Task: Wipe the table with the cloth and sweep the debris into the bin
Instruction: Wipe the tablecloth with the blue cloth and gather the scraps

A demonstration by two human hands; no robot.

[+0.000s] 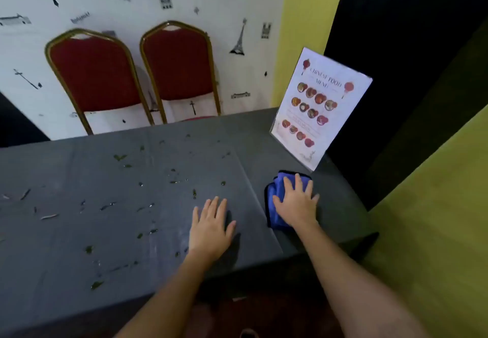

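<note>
From the head view, the right hand (297, 203) lay flat on the blue cloth (276, 195), fingers straight and spread, pressing it down rather than gripping it. That broad palm contact probably served to keep the folded cloth bearing evenly on the tabletop (264, 139) for a wiping stroke. The cloth sat near the right end of the tabletop, just in front of the foot of the upright menu stand (319, 108), which looked like a sensible starting corner, since the mess lay to the left.

The left hand (211, 226) was also spread flat, palm down on the dark table covering, holding nothing. It seemed placed there to brace the person leaning in and to pin the covering so it would not drag or wrinkle under the wipe. A crease in the covering ran between the two hands.

The debris (120, 156), small green leaf bits, a few pale slivers and what looked like wet spots, was scattered over the middle and left of the tabletop, well apart from the cloth, so the wiping appeared barely begun. No bin showed in the frame, so where the sweepings would go could not be told. Two red chairs (97, 73) stood against the patterned wall behind the far edge.
</note>
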